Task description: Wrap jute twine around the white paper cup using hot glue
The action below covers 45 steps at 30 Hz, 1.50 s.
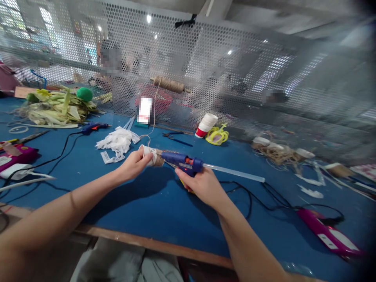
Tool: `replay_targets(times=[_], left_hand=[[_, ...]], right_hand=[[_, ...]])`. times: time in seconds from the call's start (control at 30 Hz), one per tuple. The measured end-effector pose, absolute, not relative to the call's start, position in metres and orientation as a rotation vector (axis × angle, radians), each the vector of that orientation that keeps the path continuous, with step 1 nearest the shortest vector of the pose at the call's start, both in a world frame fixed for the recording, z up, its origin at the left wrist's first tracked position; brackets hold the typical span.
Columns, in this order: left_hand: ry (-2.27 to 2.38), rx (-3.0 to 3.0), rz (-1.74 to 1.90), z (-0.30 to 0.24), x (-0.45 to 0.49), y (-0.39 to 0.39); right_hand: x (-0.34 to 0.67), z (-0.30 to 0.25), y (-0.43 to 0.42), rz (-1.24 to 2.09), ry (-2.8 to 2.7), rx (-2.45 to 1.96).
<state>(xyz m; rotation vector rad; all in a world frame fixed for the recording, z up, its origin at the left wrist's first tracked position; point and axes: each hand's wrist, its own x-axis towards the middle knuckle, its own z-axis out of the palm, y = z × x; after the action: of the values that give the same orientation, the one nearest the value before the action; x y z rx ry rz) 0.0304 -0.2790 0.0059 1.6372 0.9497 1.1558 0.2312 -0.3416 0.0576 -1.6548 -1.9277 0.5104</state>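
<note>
The paper cup was located above the middle of the table, tilted on its side with its white rim toward the left. A brown twine wrapping covered the end farther from the rim. The left hand held the cup, its fingers closed around the wall near the rim. The right hand gripped a blue glue gun, fingers wrapped around the handle; the nozzle pointed left at the cup, and whether its tip touched the surface could not be determined. A translucent glue stick protruded from the rear of the gun. A twine strand ran from the twine roll, mounted at the perforated panel, down toward the cup. White fabric strips lay just beyond the left hand, with a second glue gun to their left. Pliers lay behind the cup; to their right stood a tilted stack of paper cups, beside a yellow crown-shaped piece. A pile of dried husks and a green ball occupied the far left. A magenta power strip lay at the right.
</note>
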Motion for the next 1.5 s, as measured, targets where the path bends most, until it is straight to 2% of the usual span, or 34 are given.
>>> replay_targets(times=[0.47,0.97,1.13,1.5], left_hand=[[1.047,1.638,1.177,0.008,0.032,-0.28],[0.981,1.315,1.152,0.014,0.037,-0.28],[0.934,1.337,1.111,0.016,0.037,-0.282],[0.969,1.244,1.106,0.016,0.038,-0.282]], right_hand=[[0.23,0.055,-0.343,0.124,-2.075,-1.51],[0.228,0.059,-0.351,0.298,-2.168,-1.439],[0.227,0.062,-0.353,0.219,-2.161,-1.445],[0.227,0.065,-0.356,0.264,-2.22,-1.489]])
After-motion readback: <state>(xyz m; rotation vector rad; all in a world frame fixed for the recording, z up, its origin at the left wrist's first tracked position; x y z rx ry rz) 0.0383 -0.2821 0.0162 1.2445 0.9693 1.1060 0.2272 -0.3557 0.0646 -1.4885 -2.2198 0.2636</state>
